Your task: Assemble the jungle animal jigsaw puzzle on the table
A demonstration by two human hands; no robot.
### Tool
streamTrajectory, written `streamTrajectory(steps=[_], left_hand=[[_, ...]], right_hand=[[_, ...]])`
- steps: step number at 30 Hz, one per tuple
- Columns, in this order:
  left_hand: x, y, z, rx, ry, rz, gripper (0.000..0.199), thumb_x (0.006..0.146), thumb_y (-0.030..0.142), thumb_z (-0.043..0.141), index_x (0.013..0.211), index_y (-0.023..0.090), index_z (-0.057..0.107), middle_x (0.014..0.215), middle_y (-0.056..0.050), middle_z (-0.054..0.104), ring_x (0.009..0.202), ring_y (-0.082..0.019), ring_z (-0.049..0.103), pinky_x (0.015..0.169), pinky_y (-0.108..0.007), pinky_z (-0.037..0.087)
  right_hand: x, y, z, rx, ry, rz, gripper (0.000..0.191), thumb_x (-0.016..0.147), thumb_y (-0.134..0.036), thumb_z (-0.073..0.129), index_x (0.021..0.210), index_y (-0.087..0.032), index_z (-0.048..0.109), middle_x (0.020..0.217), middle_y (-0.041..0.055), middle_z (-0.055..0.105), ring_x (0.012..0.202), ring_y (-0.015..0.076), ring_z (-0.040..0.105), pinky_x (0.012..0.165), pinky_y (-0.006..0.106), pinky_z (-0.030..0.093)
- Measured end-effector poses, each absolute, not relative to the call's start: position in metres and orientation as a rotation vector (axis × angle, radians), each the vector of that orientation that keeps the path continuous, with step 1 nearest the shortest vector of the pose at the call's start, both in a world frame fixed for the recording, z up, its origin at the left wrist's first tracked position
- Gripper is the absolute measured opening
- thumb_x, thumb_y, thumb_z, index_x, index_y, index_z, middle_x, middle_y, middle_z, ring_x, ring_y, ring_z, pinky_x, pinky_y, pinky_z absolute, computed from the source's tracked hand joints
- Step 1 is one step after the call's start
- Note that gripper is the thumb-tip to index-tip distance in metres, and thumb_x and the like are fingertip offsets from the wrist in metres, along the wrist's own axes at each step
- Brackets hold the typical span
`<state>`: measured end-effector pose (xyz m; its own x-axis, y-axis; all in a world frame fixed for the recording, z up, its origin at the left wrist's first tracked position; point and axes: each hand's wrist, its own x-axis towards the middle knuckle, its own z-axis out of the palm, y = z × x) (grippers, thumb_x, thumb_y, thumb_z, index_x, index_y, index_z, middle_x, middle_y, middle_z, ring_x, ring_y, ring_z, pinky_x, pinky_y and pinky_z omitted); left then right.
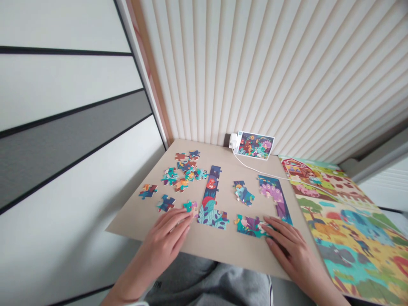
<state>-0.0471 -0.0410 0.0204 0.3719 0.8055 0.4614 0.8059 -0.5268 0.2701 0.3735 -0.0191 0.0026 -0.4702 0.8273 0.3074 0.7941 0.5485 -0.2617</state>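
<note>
while the left hand sits low on a beige card board, its fingers lie loosely together, not clamped, with the tips just against a small teal and pink jigsaw piece. the right hand lies flat, fingers slightly apart, touching the end of a teal and purple section of joined pieces near the board's front edge. a piece this small handles best when slid flat under light fingertip pressure, with the other hand steadying nearby joined pieces so their seams stay closed. the pieces are brightly printed card with rounded tabs. beyond the hands stand a long blue strip of joined pieces, a pink and purple peacock section, a small blue cluster and a loose heap of pieces. a picture card leans at the far edge by a white cable, and a finished farm puzzle lies to the right.
</note>
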Motion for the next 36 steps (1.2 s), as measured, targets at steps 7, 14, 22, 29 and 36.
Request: streamTrajectory(steps=[7, 14, 22, 29, 36], left_hand=[[-0.129, -0.032, -0.008, -2.057, -1.890, -0.953, 0.025, 0.100, 0.027, 0.054, 0.122, 0.025, 0.067, 0.124, -0.009, 0.070, 0.116, -0.029, 0.065, 0.108, -0.052, 0.050], [-0.132, -0.030, -0.021, -2.012, -1.905, -1.114, 0.024, 0.097, 0.023, 0.055, 0.117, 0.023, 0.069, 0.123, -0.009, 0.070, 0.116, -0.028, 0.065, 0.110, -0.049, 0.049], [-0.133, -0.029, -0.022, -2.005, -1.932, -1.121, 0.027, 0.099, 0.029, 0.056, 0.123, 0.023, 0.066, 0.126, -0.010, 0.068, 0.117, -0.029, 0.065, 0.111, -0.050, 0.048], [-0.137, -0.027, -0.027, -1.995, -1.901, -1.126, 0.025, 0.098, 0.031, 0.058, 0.120, 0.022, 0.067, 0.125, -0.009, 0.069, 0.115, -0.028, 0.066, 0.111, -0.049, 0.048], [-0.137, -0.028, -0.026, -2.017, -1.871, -1.135, 0.024, 0.097, 0.028, 0.059, 0.119, 0.023, 0.068, 0.124, -0.009, 0.070, 0.114, -0.028, 0.067, 0.109, -0.048, 0.050]], right_hand=[[0.375, -0.020, 0.000, -1.343, -2.413, 0.108, 0.042, 0.100, -0.034, 0.058, 0.142, -0.035, 0.061, 0.149, 0.0026, 0.059, 0.141, 0.0318, 0.052, 0.110, 0.054, 0.051], [0.374, -0.020, 0.001, -1.340, -2.417, 0.098, 0.042, 0.100, -0.035, 0.058, 0.142, -0.034, 0.060, 0.149, 0.0045, 0.060, 0.140, 0.0321, 0.053, 0.109, 0.054, 0.052], [0.370, -0.018, 0.008, -1.361, -2.406, 0.090, 0.036, 0.100, -0.037, 0.059, 0.136, -0.032, 0.065, 0.150, 0.0058, 0.057, 0.139, 0.0317, 0.054, 0.110, 0.052, 0.051], [0.326, 0.034, 0.030, -1.411, -2.413, 0.062, 0.039, 0.101, -0.036, 0.057, 0.138, -0.026, 0.063, 0.141, 0.0107, 0.064, 0.132, 0.0303, 0.058, 0.111, 0.051, 0.048], [0.309, 0.081, 0.031, -1.436, -2.383, 0.179, 0.043, 0.098, -0.030, 0.057, 0.139, -0.022, 0.062, 0.121, 0.0119, 0.071, 0.112, 0.0271, 0.068, 0.100, 0.042, 0.054]])
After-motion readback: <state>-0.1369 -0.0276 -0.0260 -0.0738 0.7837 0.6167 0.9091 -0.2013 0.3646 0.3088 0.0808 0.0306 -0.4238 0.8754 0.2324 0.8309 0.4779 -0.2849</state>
